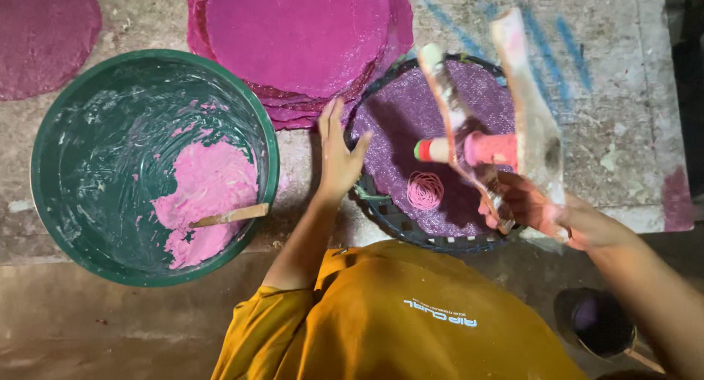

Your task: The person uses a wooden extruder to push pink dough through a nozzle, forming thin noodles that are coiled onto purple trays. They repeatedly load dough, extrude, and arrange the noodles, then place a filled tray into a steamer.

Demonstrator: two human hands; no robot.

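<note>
One small pink coil [424, 190] lies on the purple mat [411, 116], so pressing looks barely begun: right hand [539, 208] grip clamped on the wooden press [469, 142], left hand [339, 159] spread flat steadying the round tray [411, 232]; next likely needs even, circling squeezes.

basin [51, 204]: green plastic, glossy, smeared
paste [209, 186]: pink, thick, matt
stick [231, 216]: bare wood
tray [400, 222]: woven plastic strips
mat [411, 116]: purple, rough, glittery
press [532, 123]: worn wood, in my fingers [499, 204]
worktop [623, 94]: rough, stained concrete
</note>
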